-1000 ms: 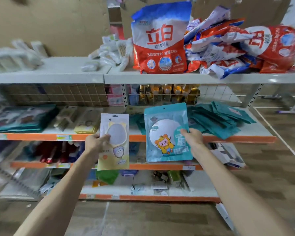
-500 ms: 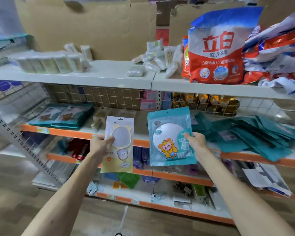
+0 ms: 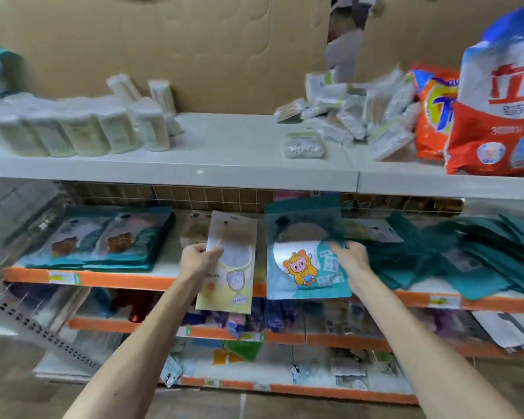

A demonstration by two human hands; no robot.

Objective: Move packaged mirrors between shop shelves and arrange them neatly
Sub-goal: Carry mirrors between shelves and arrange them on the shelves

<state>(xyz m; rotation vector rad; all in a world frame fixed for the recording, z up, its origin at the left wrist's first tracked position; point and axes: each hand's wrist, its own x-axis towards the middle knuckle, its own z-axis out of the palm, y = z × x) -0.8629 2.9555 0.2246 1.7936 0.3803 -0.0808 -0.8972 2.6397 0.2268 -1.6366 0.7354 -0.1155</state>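
My left hand [image 3: 198, 259] grips a cream-yellow packaged mirror [image 3: 229, 273] by its left edge, upright in front of the orange-edged shelf [image 3: 127, 279]. My right hand [image 3: 350, 257] holds a teal packaged mirror [image 3: 303, 267] with a cartoon figure by its right side. Both packs reach partly under the grey upper shelf. A neat stack of teal mirror packs [image 3: 103, 240] lies on the orange-edged shelf to the left. A loose heap of teal packs [image 3: 466, 255] lies to the right.
The grey top shelf [image 3: 224, 158] carries white cotton-swab tubs [image 3: 82, 131] at left, small packets [image 3: 351, 116] in the middle and detergent bags [image 3: 496, 110] at right. Cardboard backs it. Lower orange-edged shelves hold mixed small goods. A perforated upright [image 3: 28, 325] runs down the left.
The view has swung left and closer to the shelves. Both hands have carried their mirror packs forward and up, their tops now in shadow under the grey shelf.
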